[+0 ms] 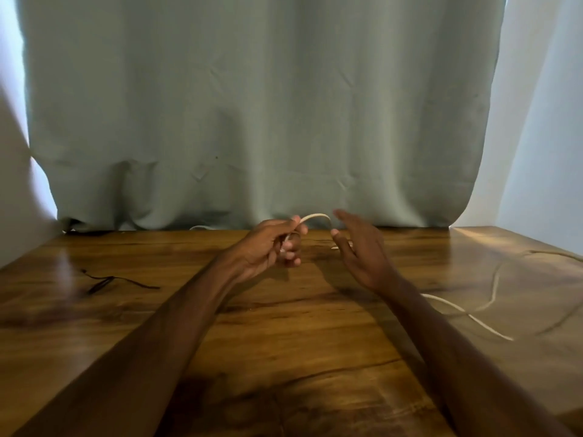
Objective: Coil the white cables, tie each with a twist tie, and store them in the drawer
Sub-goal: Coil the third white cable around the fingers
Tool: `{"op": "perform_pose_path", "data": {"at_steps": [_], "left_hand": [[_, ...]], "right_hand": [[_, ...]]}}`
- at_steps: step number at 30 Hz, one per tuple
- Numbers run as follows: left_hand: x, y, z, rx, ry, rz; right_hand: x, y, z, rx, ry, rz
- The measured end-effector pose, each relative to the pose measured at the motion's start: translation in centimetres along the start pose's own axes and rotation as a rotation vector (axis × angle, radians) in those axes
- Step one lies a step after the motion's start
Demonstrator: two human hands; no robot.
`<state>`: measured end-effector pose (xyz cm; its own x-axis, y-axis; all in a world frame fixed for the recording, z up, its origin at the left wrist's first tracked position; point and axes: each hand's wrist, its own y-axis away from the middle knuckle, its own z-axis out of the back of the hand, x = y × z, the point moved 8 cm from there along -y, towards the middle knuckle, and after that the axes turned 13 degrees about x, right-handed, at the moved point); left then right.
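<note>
Left hand: the left hand [268,244] was raised just above the table [284,342] near its far edge, fingers curled round one end of a white cable [315,217], which it gripped between thumb and fingertips.
White cable: it rose out of the left hand in a short arch and came down beside the thumb of the other hand; a small piece of it showed below the left fingers.
Right hand: the right hand [362,253] was spread wide, fingers straight and pointing away from the person, palm turned towards the left hand. Its thumb lay right by the arch's far end; whether it touched the cable could not be told.
Loose white cable: a loose white cable [467,313] lay flat on the right part of the table, curving out from under the right forearm and looping towards the right edge. Whether it joined the held piece could not be told.
Twist ties: thin black twist ties [104,282] lay on the left part of the table, well apart from both hands.
Table: dark, glossy wood with strong grain.
Backdrop: a grey-green curtain [252,105] hung down to the table's far edge.
</note>
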<state>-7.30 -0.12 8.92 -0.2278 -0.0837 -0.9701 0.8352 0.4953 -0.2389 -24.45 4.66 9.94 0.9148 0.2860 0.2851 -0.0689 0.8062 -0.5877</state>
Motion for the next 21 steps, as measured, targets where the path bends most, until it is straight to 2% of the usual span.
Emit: {"op": "perform_pose_path", "data": {"at_steps": [3, 6, 11, 14, 16, 19, 21], "left_hand": [[-0.5, 0.5, -1.3, 0.087, 0.128, 0.0], [-0.9, 0.5, -3.0, 0.186, 0.271, -0.013], [-1.6, 0.0, -6.0, 0.357, 0.371, -0.052], [-1.6, -0.5, -7.3, 0.432, 0.366, -0.033], [-1.4, -0.8, -7.3, 0.387, 0.429, -0.04], [-1.2, -0.9, -5.8, 0.272, 0.404, -0.077], [-1.5, -0.8, -4.7, 0.204, 0.445, -0.125]], "right_hand": [[0.5, 0.0, -0.8, 0.059, -0.218, 0.011], [0.0, 0.2, -0.2, 0.018, -0.319, 0.003], [0.9, 0.3, 0.5, -0.129, -0.377, 0.046], [1.6, 0.0, 0.8, -0.172, -0.3, 0.063], [1.5, -0.2, -0.6, -0.067, -0.279, 0.055], [1.6, 0.1, -3.7, 0.209, -0.341, -0.043], [2.4, 0.6, -4.9, 0.345, -0.289, -0.087]]}}
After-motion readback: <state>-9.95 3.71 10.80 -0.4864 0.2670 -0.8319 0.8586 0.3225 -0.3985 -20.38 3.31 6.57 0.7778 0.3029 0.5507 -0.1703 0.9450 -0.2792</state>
